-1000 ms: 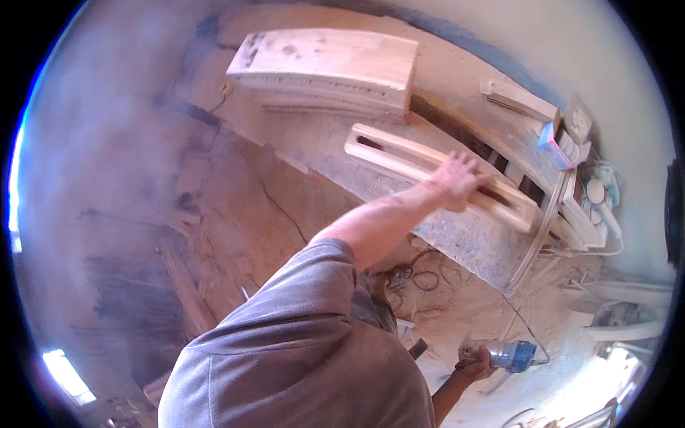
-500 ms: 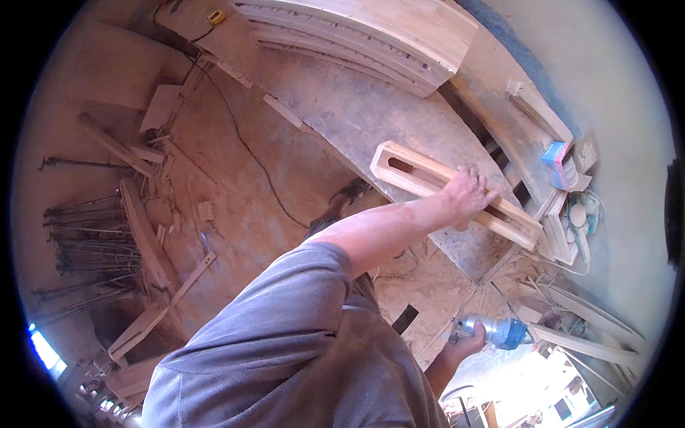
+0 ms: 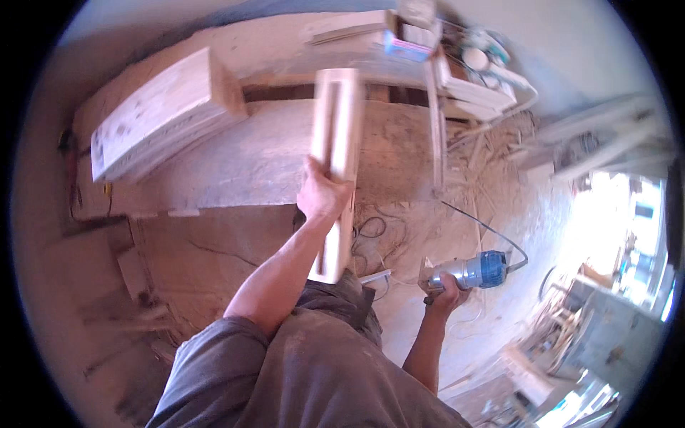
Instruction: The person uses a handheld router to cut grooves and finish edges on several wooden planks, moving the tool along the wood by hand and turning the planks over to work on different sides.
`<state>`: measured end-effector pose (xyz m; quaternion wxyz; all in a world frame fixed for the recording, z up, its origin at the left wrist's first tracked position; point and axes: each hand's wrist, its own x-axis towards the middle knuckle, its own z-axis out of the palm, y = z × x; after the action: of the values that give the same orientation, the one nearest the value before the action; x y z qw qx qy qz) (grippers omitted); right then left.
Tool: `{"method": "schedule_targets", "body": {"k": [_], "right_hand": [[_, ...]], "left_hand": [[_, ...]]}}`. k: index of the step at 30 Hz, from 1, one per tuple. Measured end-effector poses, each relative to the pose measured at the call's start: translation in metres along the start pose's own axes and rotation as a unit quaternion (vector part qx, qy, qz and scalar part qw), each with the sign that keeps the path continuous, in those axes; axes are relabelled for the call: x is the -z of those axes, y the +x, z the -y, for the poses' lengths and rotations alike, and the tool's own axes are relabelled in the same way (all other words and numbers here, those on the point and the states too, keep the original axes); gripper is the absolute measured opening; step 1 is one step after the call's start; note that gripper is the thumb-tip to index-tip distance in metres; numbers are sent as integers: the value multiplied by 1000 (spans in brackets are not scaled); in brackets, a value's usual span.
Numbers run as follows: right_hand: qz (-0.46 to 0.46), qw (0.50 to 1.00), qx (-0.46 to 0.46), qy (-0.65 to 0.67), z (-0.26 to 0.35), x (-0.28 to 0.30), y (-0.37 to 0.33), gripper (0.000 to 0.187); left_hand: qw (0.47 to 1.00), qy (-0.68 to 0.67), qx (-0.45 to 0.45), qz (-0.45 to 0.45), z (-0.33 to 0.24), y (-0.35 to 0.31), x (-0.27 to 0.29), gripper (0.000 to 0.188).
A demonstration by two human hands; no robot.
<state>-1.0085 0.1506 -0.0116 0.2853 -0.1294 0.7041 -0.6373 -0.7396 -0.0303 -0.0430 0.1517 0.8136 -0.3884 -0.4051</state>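
Observation:
My left hand [image 3: 325, 191] is closed around the middle of a long, pale slotted wooden piece [image 3: 345, 128]. The piece points away from me, its far end over the workbench [image 3: 257, 150] and its near end close to my body. Slightly blurred, it shows a long narrow slot along its face. Off to the right, my right hand [image 3: 448, 289] grips a handheld trim router [image 3: 467, 272] with a silver body and a blue cap. The router lies sideways in the hand, held over the floor, its black cord [image 3: 524, 251] running from the blue end.
Stacked curved wooden boards [image 3: 160, 118] lie on the bench's left. At the back right are a small box [image 3: 410, 44], a green-and-white power tool [image 3: 485, 53] and wood strips [image 3: 437, 128]. Shavings cover the floor [image 3: 421, 214]. Offcuts [image 3: 549, 335] are heaped at lower right.
My view has turned to the right. The slotted piece has swung from lying slantwise on the bench to pointing away from me, its near end at my body. The router stays in my right hand.

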Motion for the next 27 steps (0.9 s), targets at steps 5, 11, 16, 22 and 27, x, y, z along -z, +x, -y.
{"method": "schedule_targets", "body": {"k": [5, 11, 16, 22, 27], "right_hand": [[-86, 996, 11, 13, -33, 89, 1, 64], [-164, 986, -1, 29, -38, 144, -17, 69], [-228, 968, -96, 44, -10, 128, -29, 80], [-193, 975, -54, 93, -52, 127, -7, 77], [-142, 981, -21, 131, -60, 88, 34, 76]], "left_hand": [[950, -191, 231, -87, -31, -30, -56, 123], [870, -318, 372, -58, -97, -9, -96, 125], [919, -240, 312, -30, -113, 24, -102, 113], [975, -134, 175, -8, -118, 33, -104, 99], [996, 23, -20, -79, -81, 13, -81, 88]]}}
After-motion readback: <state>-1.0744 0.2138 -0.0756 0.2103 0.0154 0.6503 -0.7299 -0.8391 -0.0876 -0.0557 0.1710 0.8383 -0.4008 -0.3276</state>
